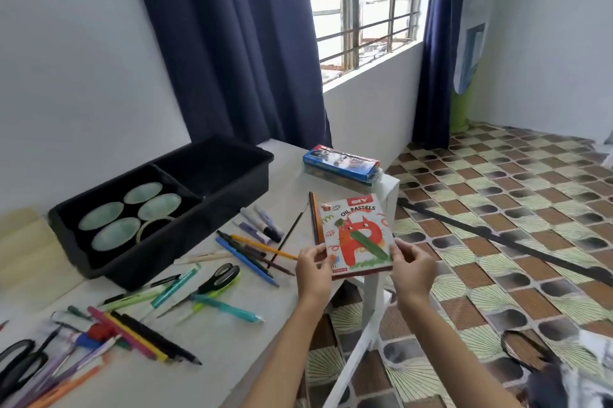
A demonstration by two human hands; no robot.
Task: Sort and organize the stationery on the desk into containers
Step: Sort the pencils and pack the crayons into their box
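Observation:
A flat box of oil pastels [356,231] with an orange cat on its lid is held over the white desk's [232,334] right edge. My left hand [313,266] grips its near left corner and my right hand [413,266] grips its near right corner. A black two-part tray [212,205] stands at the back left; its left part holds several pale round dishes [114,233], its right part looks empty. Loose pens, pencils and markers [252,251] lie scattered on the desk. Green-handled scissors [220,276] lie in the middle.
A blue pencil box [341,162] sits on another box at the desk's far right corner. More pens and black scissors [20,364] lie at the near left. Dark curtains and a barred window are behind. Patterned floor lies to the right.

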